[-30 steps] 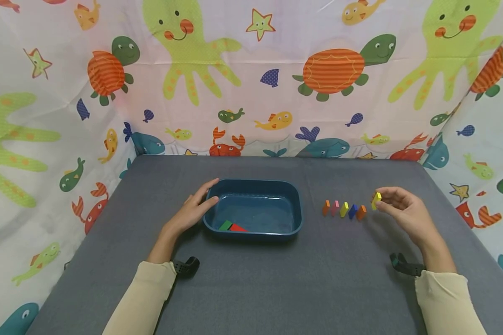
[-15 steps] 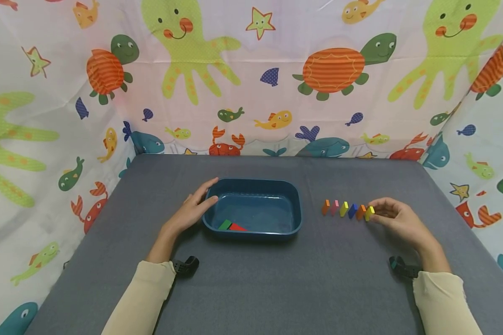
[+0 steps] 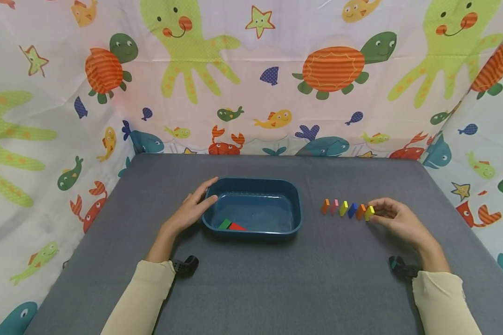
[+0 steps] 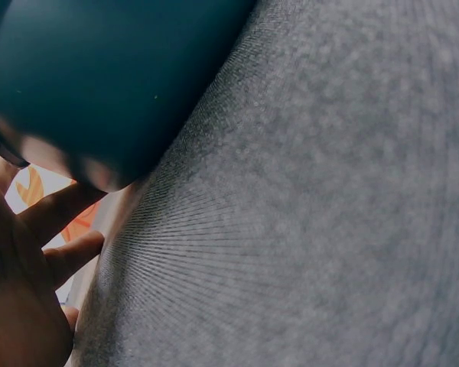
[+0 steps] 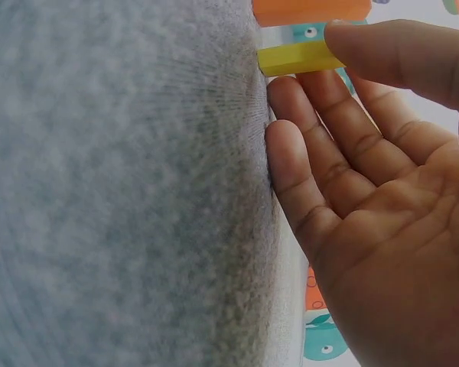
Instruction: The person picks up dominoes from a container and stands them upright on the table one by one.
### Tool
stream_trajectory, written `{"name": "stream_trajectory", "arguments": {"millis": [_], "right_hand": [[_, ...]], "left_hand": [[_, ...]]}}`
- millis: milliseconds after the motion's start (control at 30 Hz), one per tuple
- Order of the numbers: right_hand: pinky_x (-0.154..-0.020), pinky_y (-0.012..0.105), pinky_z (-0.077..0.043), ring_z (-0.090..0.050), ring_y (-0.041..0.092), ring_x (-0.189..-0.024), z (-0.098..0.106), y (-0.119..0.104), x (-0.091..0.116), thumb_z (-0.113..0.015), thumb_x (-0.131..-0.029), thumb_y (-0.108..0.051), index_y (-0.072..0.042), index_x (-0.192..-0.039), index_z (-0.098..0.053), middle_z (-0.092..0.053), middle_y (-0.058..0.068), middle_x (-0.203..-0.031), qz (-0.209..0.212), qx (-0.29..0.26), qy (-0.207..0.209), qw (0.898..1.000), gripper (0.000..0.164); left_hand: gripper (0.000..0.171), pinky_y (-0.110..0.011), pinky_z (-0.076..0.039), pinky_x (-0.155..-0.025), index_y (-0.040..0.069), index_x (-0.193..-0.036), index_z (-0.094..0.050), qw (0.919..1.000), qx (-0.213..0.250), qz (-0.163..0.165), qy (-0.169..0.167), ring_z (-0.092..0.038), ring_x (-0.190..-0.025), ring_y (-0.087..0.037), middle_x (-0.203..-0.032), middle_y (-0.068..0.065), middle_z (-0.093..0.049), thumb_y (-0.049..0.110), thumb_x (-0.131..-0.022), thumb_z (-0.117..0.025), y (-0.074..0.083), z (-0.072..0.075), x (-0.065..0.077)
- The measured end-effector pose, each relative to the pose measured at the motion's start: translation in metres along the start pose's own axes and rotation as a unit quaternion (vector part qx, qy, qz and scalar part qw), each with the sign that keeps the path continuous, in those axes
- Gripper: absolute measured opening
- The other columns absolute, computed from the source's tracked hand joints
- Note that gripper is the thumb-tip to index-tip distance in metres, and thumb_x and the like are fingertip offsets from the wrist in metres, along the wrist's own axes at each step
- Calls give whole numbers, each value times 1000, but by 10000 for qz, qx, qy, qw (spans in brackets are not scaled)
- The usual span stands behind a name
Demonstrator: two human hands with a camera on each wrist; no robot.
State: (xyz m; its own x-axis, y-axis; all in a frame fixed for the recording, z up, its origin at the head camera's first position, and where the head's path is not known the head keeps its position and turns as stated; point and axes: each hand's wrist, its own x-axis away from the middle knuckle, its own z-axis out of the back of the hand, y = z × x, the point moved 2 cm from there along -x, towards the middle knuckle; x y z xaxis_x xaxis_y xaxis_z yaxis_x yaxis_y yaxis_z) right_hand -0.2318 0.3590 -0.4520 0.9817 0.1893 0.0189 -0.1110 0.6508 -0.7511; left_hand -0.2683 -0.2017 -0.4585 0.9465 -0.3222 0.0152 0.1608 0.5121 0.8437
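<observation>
My left hand (image 3: 187,213) rests at the left end of a dark blue tray (image 3: 294,218), thumb over the rim and spread fingers along the outside wall. A green block (image 3: 225,224) and a red block (image 3: 236,227) lie in its near left corner. To the right, my right hand (image 3: 396,221) pinches a yellow domino (image 5: 298,59) between thumb and fingers. It stands upright on the cloth at the right end of a row. Left of it stand an orange domino (image 3: 361,212), a blue one, another yellow one, a pink one and another orange one.
Grey cloth (image 3: 276,288) covers the table. A printed curtain (image 3: 251,83) with sea animals rises behind and on both sides. Dark straps with small devices sit on both wrists, close above the cloth.
My right hand has moved left and down, bringing the yellow domino from the air onto the table at the row's right end. My left hand stays on the tray.
</observation>
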Motion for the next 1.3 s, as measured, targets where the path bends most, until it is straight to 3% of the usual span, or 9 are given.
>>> {"name": "stream_trajectory", "arguments": {"millis": [100,233,333,533,733,933,1033,1167,1300], "right_hand": [[-79,14,-53,-63,-5,-99,-1,-2,1,-68,-99,-18,-1,-131,-59,-64,19,-126,29,0,-31,10000,38],[-79,14,-53,-64,1,-101,-1,-2,1,-67,-99,-19,-1,-135,-57,-61,20,-131,-8,-4,-69,10000,41],[-80,14,-52,-61,-5,-100,-1,-2,0,-67,-100,-18,-2,-137,-56,-60,20,-134,-53,0,-82,10000,42],[-82,12,-50,-57,-11,-103,1,-7,2,-67,-100,-20,-3,-140,-53,-57,21,-140,-87,9,-154,9998,46],[-89,19,-49,-56,7,-115,6,-25,3,-70,-97,-20,-3,-144,-49,-54,22,-144,33,176,-116,9998,55],[-105,59,-40,-42,34,-134,5,-61,6,-73,-95,-25,-7,-148,-46,-48,21,-150,175,368,182,9990,62],[-102,74,-38,-38,48,-138,0,-84,6,-74,-94,-25,-10,-151,-45,-44,22,-154,275,289,114,9991,66],[-98,78,-38,-35,56,-140,-13,-111,1,-75,-94,-26,-14,-152,-45,-40,19,-158,443,196,-85,9988,66],[-101,76,-38,-39,50,-139,-34,-133,-11,-77,-92,-26,-15,-148,-50,-44,15,-155,830,120,-227,9962,63]], "left_hand": [[60,-71,14,-119,24,-163,-22,10000,22,32,-63,-17,-156,-46,-171,-11,-18,33,-109,-46,15,2,6],[60,-72,13,-118,28,-163,-22,10000,-10,28,-70,-17,-156,-45,-171,-10,-19,36,-108,-46,13,2,5],[60,-70,14,-120,33,-162,-22,10000,-40,38,-21,-17,-157,-41,-171,-5,-19,39,-108,-46,0,1,0],[60,-70,13,-120,19,-163,-22,9999,22,54,-126,-17,-156,-45,-171,-13,-18,29,-109,-46,26,3,10],[59,-70,10,-121,15,-163,-23,9998,-37,65,-165,-18,-156,-45,-170,-14,-19,28,-109,-45,45,7,19],[60,-70,12,-120,18,-163,-22,9999,-32,26,-118,-17,-156,-44,-171,-13,-18,29,-109,-45,23,4,9],[60,-70,14,-120,24,-164,-21,10000,-47,-4,-64,-17,-157,-43,-171,-10,-18,32,-109,-46,5,1,2],[60,-70,14,-120,32,-163,-22,10000,-85,-27,-2,-19,-157,-40,-171,-5,-19,38,-108,-46,-4,0,-1],[59,-70,13,-120,37,-161,-23,9999,-106,-73,19,-21,-157,-39,-171,-2,-21,43,-107,-47,-4,1,-1]]}}
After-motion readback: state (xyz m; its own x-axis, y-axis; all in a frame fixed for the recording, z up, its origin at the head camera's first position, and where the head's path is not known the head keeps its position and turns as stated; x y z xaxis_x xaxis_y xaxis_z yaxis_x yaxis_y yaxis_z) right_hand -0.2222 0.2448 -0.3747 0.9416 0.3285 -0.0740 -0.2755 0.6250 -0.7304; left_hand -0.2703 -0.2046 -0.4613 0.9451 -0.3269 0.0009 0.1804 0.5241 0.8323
